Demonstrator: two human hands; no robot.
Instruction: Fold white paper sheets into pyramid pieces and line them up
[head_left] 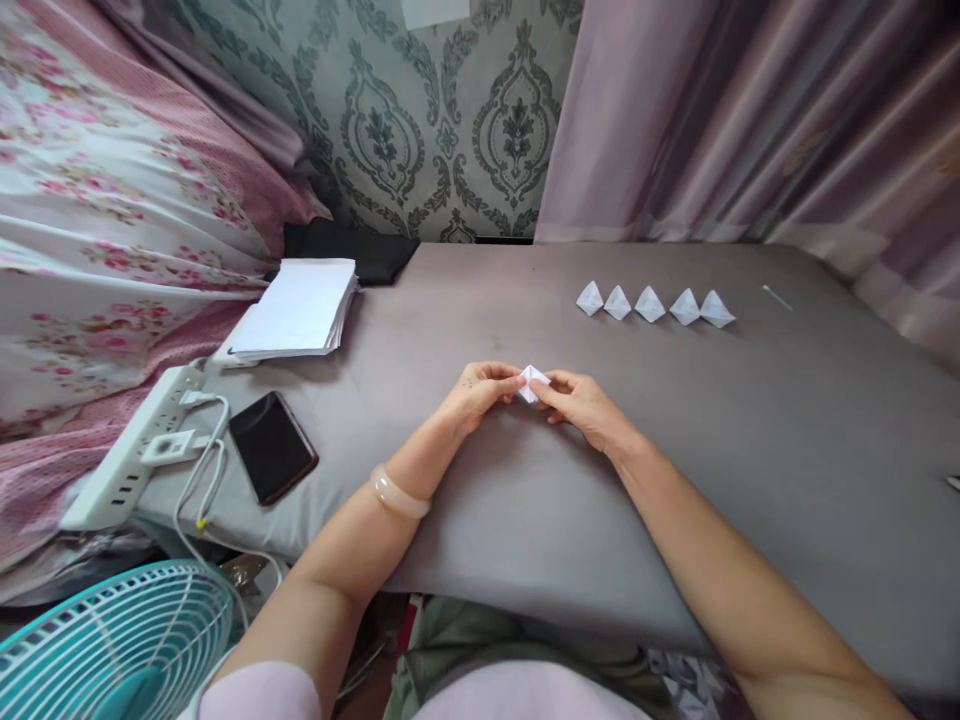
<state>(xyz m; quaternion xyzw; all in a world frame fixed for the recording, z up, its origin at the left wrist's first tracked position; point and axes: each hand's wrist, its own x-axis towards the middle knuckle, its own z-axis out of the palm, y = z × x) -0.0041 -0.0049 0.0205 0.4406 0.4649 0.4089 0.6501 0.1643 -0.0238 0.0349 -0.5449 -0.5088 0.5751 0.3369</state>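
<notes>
A small piece of folded white paper (533,376) is pinched between my two hands, a little above the grey-covered table (480,500). My left hand (484,392) grips its left side with thumb and fingers. On the opposite side my right hand (576,402) has its thumb across the front of the paper and its fingers behind. The paper shows a diamond shape with a crease down the middle; its back is hidden. Farther off to the right, several folded white paper shapes (649,304) stand in a row.
A stack of white paper (296,310) lies at the back left beside a black flat case (375,258). Nearer are a phone (273,447), a white power strip (139,450) with cables, and a teal fan (127,650). A thin stick (778,298) lies far right.
</notes>
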